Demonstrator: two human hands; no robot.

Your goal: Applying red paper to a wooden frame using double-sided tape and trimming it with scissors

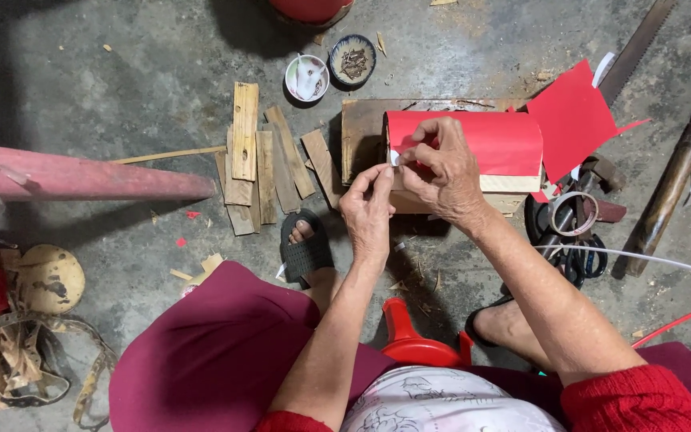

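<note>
A: biggest thing near you is the long pink pole (81, 176) on the concrete floor (121, 48), then the wooden box (441, 156) wrapped in red paper (481, 140), sitting just past your feet

B: and your hands?

A: right hand (445, 172) fingers pressed on the paper edge, left hand (368, 210) fingers pinching a tiny white scrap (394, 158) beside it

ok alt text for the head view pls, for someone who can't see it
Seen from above, a seated person's left hand and right hand press at the near end of a red paper-covered block resting on a wooden board. Around it on the concrete floor lie wood strips, two small bowls, red paper and scissors.
</note>
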